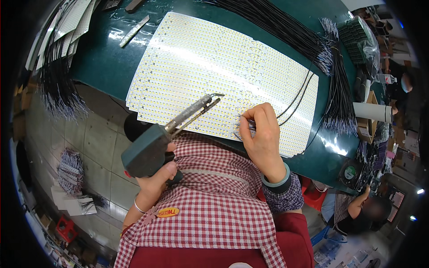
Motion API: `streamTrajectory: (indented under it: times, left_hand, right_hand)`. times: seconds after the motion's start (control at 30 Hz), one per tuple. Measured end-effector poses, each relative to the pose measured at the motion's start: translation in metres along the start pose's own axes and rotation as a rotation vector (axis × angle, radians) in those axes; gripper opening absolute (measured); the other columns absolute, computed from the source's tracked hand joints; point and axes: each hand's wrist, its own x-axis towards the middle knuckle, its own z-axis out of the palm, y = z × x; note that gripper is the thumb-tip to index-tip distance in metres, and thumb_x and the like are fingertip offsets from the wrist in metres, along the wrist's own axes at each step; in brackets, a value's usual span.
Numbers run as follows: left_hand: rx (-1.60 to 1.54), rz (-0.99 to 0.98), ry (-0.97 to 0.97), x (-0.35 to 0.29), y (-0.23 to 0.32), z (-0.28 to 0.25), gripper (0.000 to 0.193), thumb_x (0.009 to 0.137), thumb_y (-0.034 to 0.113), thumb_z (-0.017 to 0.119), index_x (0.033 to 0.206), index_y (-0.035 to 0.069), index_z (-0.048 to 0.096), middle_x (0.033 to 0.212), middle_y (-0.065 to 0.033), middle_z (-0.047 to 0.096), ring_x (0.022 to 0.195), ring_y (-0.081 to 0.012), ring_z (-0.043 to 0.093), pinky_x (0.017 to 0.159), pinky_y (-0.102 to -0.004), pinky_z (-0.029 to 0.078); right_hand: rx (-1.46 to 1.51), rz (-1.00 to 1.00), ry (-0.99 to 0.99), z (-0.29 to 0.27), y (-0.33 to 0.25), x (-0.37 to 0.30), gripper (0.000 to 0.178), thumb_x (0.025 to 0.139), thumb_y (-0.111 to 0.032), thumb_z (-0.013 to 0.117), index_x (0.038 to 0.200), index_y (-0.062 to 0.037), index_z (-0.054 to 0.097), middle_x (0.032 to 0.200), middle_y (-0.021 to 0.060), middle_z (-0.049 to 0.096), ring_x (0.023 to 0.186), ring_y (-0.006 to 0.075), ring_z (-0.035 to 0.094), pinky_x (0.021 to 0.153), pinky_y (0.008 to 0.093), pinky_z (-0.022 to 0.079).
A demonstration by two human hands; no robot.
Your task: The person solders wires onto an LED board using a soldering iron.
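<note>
My left hand (155,182) grips the handle of a dark green soldering gun (144,151). Its metal barrel slants up to the right, and the bent tip hovers over or near a stack of white LED boards (192,58); contact cannot be made out. Rows of small yellow-white LEDs cover the top board. Over its near edge, right of the tip, my right hand (262,140) is pinched around thin black wires (298,99), whose lengths arc away to the right across the board. The fingers hide most of the pinched ends.
Bundles of black wires (340,85) lie along the green table's (103,58) far and right sides; another bundle (58,85) hangs over its left edge. A metal strip (134,31) lies at the back left. Another person (362,207) works at the lower right.
</note>
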Motion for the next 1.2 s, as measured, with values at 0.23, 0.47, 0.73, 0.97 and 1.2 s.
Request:
streamTrajectory:
  times: [0.23, 0.47, 0.73, 0.97, 1.2]
  left_hand:
    - [-0.125, -0.009, -0.007, 0.017, 0.006, 0.003, 0.041, 0.073, 0.002, 0.065, 0.11, -0.008, 0.051, 0.106, -0.0222, 0.059, 0.054, -0.0159, 0.054, 0.046, -0.0263, 0.044]
    - [-0.229, -0.093, 0.002, 0.027, 0.009, -0.001, 0.04, 0.071, 0.002, 0.067, 0.107, -0.007, 0.053, 0.105, -0.021, 0.058, 0.058, -0.0192, 0.057, 0.048, -0.0274, 0.047]
    - [-0.212, -0.048, 0.034, 0.047, 0.009, -0.012, 0.041, 0.07, -0.001, 0.07, 0.107, -0.007, 0.056, 0.103, -0.0222, 0.059, 0.061, -0.0191, 0.059, 0.051, -0.0278, 0.048]
    - [-0.175, 0.014, 0.066, 0.061, 0.015, -0.027, 0.042, 0.07, -0.001, 0.071, 0.109, -0.007, 0.056, 0.102, -0.0209, 0.06, 0.061, -0.0171, 0.056, 0.051, -0.0271, 0.047]
    - [-0.162, -0.035, 0.051, 0.056, 0.015, -0.032, 0.053, 0.074, -0.003, 0.073, 0.124, -0.003, 0.054, 0.106, -0.0143, 0.064, 0.072, -0.0135, 0.06, 0.058, -0.026, 0.049]
  right_hand:
    - [-0.015, 0.012, -0.031, -0.002, 0.0, 0.004, 0.017, 0.074, 0.005, 0.065, 0.084, -0.0005, 0.052, 0.082, 0.0137, 0.05, 0.077, 0.0317, 0.051, 0.065, 0.0407, 0.042]
    - [-0.039, 0.01, -0.053, -0.007, -0.004, 0.009, 0.016, 0.075, 0.003, 0.065, 0.083, -0.0014, 0.052, 0.081, 0.0142, 0.05, 0.077, 0.0325, 0.052, 0.065, 0.0412, 0.042]
    - [-0.04, -0.007, -0.368, -0.038, -0.012, 0.039, 0.016, 0.078, -0.002, 0.065, 0.089, -0.0005, 0.055, 0.088, 0.0153, 0.051, 0.082, 0.034, 0.053, 0.07, 0.0407, 0.045]
    - [-0.289, -0.363, -0.376, -0.032, -0.004, 0.174, 0.011, 0.079, -0.003, 0.066, 0.088, -0.0031, 0.059, 0.087, 0.0117, 0.054, 0.077, 0.0301, 0.059, 0.065, 0.0365, 0.048]
    - [-0.275, -0.447, 0.099, 0.079, 0.044, 0.294, 0.008, 0.082, -0.011, 0.065, 0.085, -0.0043, 0.063, 0.087, 0.0082, 0.057, 0.084, 0.0284, 0.058, 0.069, 0.0392, 0.048]
